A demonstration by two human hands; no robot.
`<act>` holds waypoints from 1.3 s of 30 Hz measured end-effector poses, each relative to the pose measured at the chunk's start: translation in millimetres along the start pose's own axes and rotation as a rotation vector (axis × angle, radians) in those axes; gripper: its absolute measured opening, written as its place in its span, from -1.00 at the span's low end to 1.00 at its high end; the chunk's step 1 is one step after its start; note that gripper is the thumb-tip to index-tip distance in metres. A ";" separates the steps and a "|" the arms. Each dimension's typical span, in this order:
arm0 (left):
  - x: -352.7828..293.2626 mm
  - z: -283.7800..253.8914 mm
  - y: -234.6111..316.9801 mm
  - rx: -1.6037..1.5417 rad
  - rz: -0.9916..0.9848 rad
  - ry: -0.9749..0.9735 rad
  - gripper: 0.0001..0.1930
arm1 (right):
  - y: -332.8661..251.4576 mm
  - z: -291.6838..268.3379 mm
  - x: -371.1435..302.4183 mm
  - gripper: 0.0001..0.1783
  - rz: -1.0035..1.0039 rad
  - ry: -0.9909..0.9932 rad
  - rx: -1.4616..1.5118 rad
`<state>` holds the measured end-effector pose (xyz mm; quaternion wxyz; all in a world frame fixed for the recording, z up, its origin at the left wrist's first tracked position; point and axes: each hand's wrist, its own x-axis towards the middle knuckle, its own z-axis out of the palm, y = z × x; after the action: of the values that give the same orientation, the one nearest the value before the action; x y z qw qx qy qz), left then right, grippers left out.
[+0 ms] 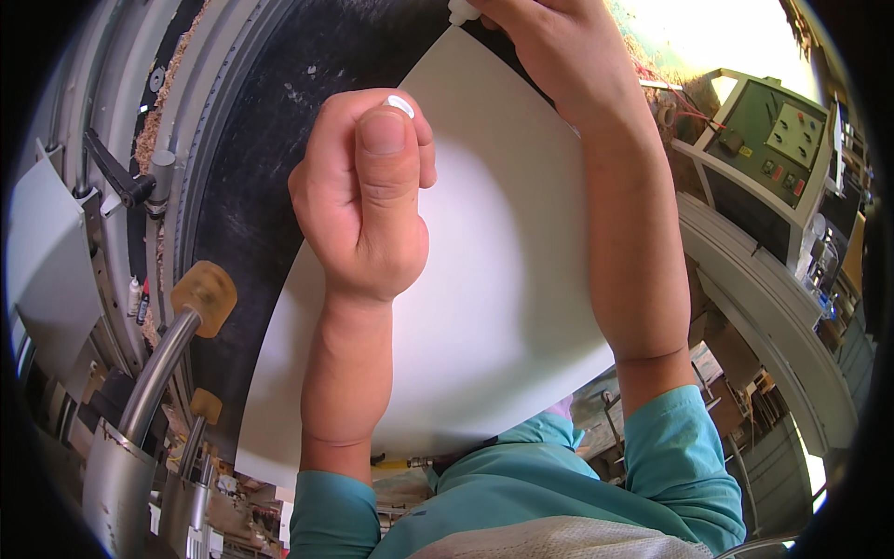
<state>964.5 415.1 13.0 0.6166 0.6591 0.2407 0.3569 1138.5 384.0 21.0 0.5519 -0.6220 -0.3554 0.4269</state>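
A large white panel (494, 270) lies on a dark, scuffed machine bed (279, 84) in front of me. My left hand (363, 196) is closed in a fist above the panel's left part, thumb uppermost. A small white rounded piece (400, 105) shows between its thumb and forefinger; most of it is hidden, so its kind is unclear. At the top edge of the view my right hand (549, 47) is closed on a white nozzle bottle (461, 11). The nozzle points down at the panel's far corner. The bottle's body is out of view or behind the fingers.
On the left, metal posts carry yellowish pads (203, 298) beside the bed. Further left are a black lever handle (121, 172), metal rails and wood shavings (149, 140). A green control box (773, 140) with buttons stands at the right, above a pale machine beam (745, 289).
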 end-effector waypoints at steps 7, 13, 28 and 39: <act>-0.6 0.3 -0.7 -0.002 0.010 -0.004 -0.65 | -0.3 -0.3 -1.9 -0.69 -0.039 -0.021 -0.068; 0.6 0.5 -1.5 -0.012 0.016 -0.011 -0.65 | -3.5 4.4 0.6 -0.71 -0.016 0.024 -0.056; 1.2 -3.8 -3.7 -0.049 -0.014 0.095 -0.74 | 22.2 -16.7 -6.2 -0.61 -0.426 -0.198 0.708; 6.4 -4.7 1.4 0.020 -0.010 -0.007 -0.67 | 9.2 -8.3 -16.9 -0.69 -0.228 -0.344 0.481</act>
<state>964.8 422.8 15.5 0.6126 0.6652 0.2453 0.3492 1139.5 364.1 14.4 0.6595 -0.3484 -0.3996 0.5329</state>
